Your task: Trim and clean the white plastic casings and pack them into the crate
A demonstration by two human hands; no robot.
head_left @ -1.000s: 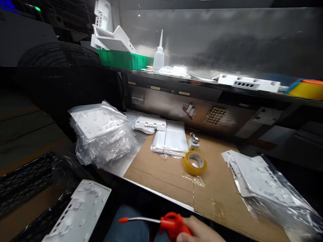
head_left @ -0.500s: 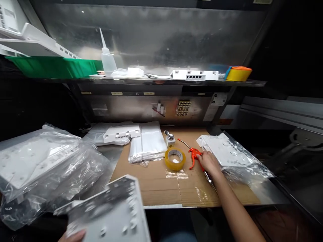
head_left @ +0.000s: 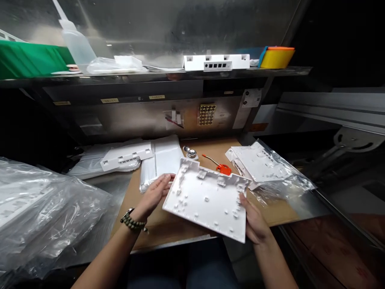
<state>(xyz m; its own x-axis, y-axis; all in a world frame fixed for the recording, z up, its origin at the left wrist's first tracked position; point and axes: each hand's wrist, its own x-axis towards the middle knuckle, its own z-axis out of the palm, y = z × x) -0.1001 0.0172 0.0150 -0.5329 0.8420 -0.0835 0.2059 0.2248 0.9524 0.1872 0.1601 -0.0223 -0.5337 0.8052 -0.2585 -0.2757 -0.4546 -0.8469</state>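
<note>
A white plastic housing shell (head_left: 207,204) is held up over the bench, its inner face with posts and clips turned toward me. My right hand (head_left: 255,220) grips its right edge, thumb on the inner side. At the upper left edge is my left hand (head_left: 153,198), its fingers closed around that rim and partly hidden behind it. A red air blow gun (head_left: 224,169) lies behind the shell, only its head and nozzle showing. Close by, a pump-top bottle (head_left: 191,153) is partly covered by the shell.
Clear plastic bags (head_left: 164,158) lie stacked behind my left hand, beside another white shell (head_left: 128,155). Bagged white parts (head_left: 261,164) rest at the right, and a large bag (head_left: 60,216) fills the left. Above, a metal shelf (head_left: 168,75) carries a squeeze bottle (head_left: 78,48) and a green bin (head_left: 33,60).
My right hand has left the blow gun and taken the shell's right edge. The shell has risen to the middle, with both hands on it. The view has shifted.
</note>
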